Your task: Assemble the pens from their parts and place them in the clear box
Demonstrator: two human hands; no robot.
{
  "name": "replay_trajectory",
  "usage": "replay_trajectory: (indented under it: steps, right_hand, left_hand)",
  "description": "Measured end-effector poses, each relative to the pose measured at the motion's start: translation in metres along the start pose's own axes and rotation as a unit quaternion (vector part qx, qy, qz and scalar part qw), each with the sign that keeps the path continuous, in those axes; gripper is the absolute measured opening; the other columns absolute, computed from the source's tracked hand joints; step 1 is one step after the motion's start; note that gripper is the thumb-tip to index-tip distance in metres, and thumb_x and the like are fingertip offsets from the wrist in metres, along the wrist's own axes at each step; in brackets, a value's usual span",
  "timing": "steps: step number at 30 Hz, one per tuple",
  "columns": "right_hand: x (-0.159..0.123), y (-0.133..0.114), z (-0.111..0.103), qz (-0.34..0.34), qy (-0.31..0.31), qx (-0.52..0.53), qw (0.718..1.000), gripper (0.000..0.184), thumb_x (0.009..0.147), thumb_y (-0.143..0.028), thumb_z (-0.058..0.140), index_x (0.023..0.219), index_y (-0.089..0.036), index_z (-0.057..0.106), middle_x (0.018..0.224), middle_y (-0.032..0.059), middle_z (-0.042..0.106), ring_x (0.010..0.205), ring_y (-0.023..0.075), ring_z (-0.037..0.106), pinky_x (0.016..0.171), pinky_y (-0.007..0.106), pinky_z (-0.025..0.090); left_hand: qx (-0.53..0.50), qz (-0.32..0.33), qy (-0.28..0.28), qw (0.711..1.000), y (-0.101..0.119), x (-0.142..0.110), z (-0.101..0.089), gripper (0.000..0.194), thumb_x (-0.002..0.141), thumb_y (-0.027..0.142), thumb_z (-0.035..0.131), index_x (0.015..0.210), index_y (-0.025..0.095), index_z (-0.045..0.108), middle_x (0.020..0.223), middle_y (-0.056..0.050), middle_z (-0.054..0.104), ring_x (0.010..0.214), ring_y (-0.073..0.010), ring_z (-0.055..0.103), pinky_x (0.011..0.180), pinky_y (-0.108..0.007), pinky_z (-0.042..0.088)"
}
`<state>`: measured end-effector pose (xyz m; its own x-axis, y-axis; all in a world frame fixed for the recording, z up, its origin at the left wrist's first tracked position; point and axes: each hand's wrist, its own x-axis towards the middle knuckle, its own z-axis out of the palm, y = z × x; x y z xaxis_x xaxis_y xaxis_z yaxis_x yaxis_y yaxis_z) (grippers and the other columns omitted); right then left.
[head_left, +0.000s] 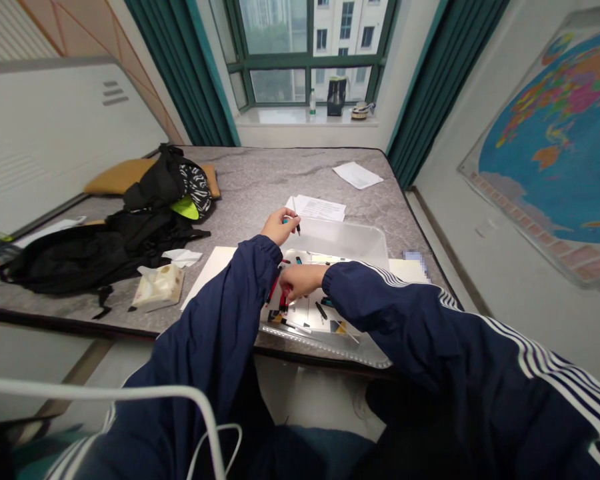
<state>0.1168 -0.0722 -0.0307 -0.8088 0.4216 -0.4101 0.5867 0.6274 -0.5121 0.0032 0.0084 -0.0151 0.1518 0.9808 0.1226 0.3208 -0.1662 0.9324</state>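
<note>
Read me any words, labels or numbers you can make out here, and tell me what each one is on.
None can be read.
Printed sheets: lines of print, too small.
Wall map: no names legible.
Bottle on the sill: label too small.
Patch by the clear bin: blurred out.
Pens held by left hand and right hand: no markings legible.

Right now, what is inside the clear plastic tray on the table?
The clear plastic tray holds scattered pens, black and red. The right hand covers some, near a red pen.
</note>
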Motion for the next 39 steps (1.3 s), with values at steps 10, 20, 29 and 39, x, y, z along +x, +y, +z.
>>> replay_trajectory:
  steps: [10, 20, 29, 39]
  right_hand:
    - [0.007, -0.015, 0.02, -0.144, -0.014, -0.095, 0.985, 0.022, 0.08, -0.019, 0.068, 0.101, -0.017, 0.073, 0.105, 0.0063, 0.072, 0.09, 0.0187, 0.062, 0.074, 0.026, 0.04]
    - [0.011, -0.006, 0.023, -0.105, -0.011, -0.155, 0.982, 0.015, 0.08, -0.017, 0.063, 0.091, -0.019, 0.072, 0.097, 0.0058, 0.072, 0.084, 0.02, 0.062, 0.065, 0.028, 0.037]
    - [0.004, 0.009, -0.019, -0.028, 0.05, 0.047, 0.997, 0.036, 0.081, -0.036, 0.068, 0.109, -0.015, 0.069, 0.079, 0.004, 0.072, 0.062, 0.0139, 0.063, 0.064, 0.023, 0.044]
    - [-0.007, 0.047, -0.032, 0.156, 0.021, 0.096, 0.983, 0.012, 0.078, -0.02, 0.071, 0.084, -0.01, 0.071, 0.071, 0.0055, 0.07, 0.053, 0.0114, 0.061, 0.06, 0.023, 0.049]
  left_hand:
    - [0.007, -0.001, -0.017, 1.0, 0.004, -0.005, -0.001, 0.02, 0.076, 0.036, 0.062, 0.084, 0.019, 0.055, 0.056, 0.003, 0.054, 0.047, -0.0082, 0.041, 0.048, -0.02, 0.031]
    - [0.006, 0.004, -0.026, 1.0, 0.004, -0.006, 0.001, 0.02, 0.076, 0.035, 0.063, 0.084, 0.019, 0.055, 0.055, 0.003, 0.054, 0.048, -0.0085, 0.046, 0.049, -0.02, 0.034]
    - [0.014, 0.005, -0.024, 1.0, 0.004, -0.006, 0.001, 0.019, 0.076, 0.035, 0.062, 0.084, 0.019, 0.055, 0.056, 0.003, 0.054, 0.048, -0.0086, 0.044, 0.05, -0.021, 0.035]
    - [0.031, 0.007, -0.019, 0.999, 0.001, -0.004, 0.0, 0.02, 0.077, 0.036, 0.062, 0.085, 0.019, 0.056, 0.057, 0.003, 0.055, 0.048, -0.009, 0.044, 0.049, -0.021, 0.036]
